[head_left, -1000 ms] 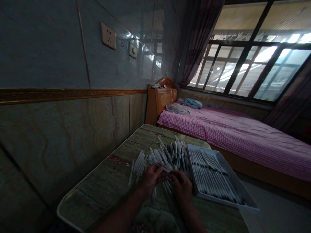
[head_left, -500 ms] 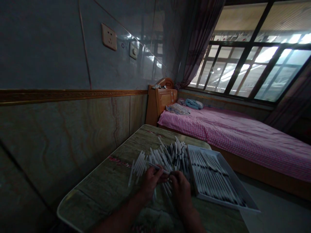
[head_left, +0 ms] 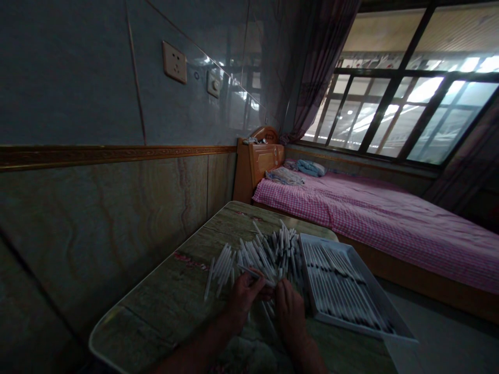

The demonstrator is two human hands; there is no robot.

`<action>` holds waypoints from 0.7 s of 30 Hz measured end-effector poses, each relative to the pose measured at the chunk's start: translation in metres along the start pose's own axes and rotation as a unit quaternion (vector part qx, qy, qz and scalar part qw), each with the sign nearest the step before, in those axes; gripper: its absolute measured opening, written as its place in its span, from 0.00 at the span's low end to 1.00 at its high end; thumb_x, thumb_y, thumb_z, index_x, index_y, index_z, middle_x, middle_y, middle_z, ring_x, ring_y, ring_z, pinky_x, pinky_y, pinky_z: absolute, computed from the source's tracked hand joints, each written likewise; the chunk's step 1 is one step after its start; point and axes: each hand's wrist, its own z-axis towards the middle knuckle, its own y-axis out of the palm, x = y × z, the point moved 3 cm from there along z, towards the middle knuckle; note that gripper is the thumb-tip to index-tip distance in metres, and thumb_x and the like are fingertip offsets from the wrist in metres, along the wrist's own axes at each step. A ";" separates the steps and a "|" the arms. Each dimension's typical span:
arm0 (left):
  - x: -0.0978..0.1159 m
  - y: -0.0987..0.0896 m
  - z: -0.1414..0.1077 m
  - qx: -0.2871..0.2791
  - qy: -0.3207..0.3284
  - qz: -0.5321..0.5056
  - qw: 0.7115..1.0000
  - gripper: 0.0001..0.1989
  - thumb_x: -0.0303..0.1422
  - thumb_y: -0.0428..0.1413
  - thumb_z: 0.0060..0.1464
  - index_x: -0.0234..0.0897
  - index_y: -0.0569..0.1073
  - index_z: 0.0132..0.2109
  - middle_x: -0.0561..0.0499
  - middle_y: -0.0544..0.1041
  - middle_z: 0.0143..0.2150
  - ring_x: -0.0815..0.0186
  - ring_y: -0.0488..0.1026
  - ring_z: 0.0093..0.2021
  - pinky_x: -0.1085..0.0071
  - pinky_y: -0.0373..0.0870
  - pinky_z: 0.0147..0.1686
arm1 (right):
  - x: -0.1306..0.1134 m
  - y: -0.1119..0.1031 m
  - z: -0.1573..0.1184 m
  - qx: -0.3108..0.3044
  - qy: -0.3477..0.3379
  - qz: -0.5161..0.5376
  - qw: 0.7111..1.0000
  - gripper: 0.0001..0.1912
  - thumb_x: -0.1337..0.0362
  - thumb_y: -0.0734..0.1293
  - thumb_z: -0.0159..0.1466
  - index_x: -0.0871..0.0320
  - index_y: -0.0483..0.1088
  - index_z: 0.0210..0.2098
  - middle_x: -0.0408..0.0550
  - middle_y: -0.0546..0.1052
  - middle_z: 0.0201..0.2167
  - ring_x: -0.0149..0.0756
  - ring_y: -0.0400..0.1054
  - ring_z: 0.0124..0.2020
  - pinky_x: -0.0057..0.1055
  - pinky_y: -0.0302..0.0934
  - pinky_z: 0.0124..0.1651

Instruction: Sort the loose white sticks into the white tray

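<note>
The left hand was curled around a white stick, its fingers apparently pinching it. The right hand lay just beside it with its fingers bent inward, but whether it held anything could not be told. The hands were at the near edge of a pile of loose sticks on a table. Just to their right lay a white tray of sticks in tight rows, its near corner seeming to jut past the table's edge.

That overhang looked like the main risk: a bump from the right hand or pressure on the rim could tip the tray and spill the rows onto the floor. The sticks in the pile lay crossed, so a careless pull could drag others along or roll them off the table. The dim light made single sticks harder to pick out. Stray sticks lay under the hands, and the right hand sat between the pile and the tray. A wall with a socket ran along the left, and a pink-checked bed lay beyond the table beneath a window.
</note>
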 end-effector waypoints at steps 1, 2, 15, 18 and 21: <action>0.000 0.000 0.000 0.000 0.001 0.006 1.000 0.24 0.46 0.68 0.35 0.35 0.70 0.32 0.52 0.79 0.25 0.63 0.78 0.25 0.69 0.75 0.27 | 0.002 0.003 -0.004 0.004 -0.003 -0.017 1.000 0.17 0.70 0.49 0.69 0.58 0.68 0.44 0.56 0.75 0.37 0.39 0.68 0.33 0.32 0.59 0.34; 0.000 0.000 -0.001 0.001 0.001 0.012 1.000 0.24 0.46 0.68 0.35 0.35 0.70 0.32 0.52 0.79 0.25 0.63 0.78 0.25 0.69 0.75 0.27 | 0.003 0.005 -0.006 -0.002 0.001 -0.023 1.000 0.17 0.71 0.50 0.68 0.58 0.68 0.45 0.56 0.75 0.37 0.39 0.67 0.32 0.32 0.59 0.34; 0.004 0.001 -0.001 0.009 -0.006 0.025 1.000 0.25 0.48 0.68 0.33 0.35 0.70 0.32 0.52 0.78 0.25 0.64 0.77 0.24 0.69 0.73 0.25 | 0.007 0.003 0.004 -0.078 0.109 0.098 0.986 0.18 0.63 0.49 0.70 0.58 0.69 0.38 0.51 0.73 0.28 0.37 0.66 0.28 0.30 0.59 0.30; 0.003 0.000 0.000 0.014 -0.006 0.028 0.999 0.25 0.48 0.68 0.33 0.35 0.70 0.32 0.52 0.78 0.25 0.64 0.76 0.24 0.69 0.73 0.25 | 0.008 0.005 0.002 -0.072 0.069 0.071 0.993 0.21 0.64 0.48 0.71 0.58 0.70 0.39 0.52 0.75 0.30 0.37 0.66 0.27 0.30 0.57 0.30; 0.004 -0.002 0.001 0.033 -0.002 0.025 0.999 0.25 0.48 0.67 0.34 0.35 0.70 0.33 0.52 0.78 0.26 0.63 0.77 0.25 0.70 0.73 0.26 | 0.007 0.003 0.009 -0.127 0.130 0.125 0.975 0.19 0.61 0.50 0.72 0.56 0.68 0.34 0.46 0.73 0.27 0.33 0.65 0.25 0.27 0.57 0.28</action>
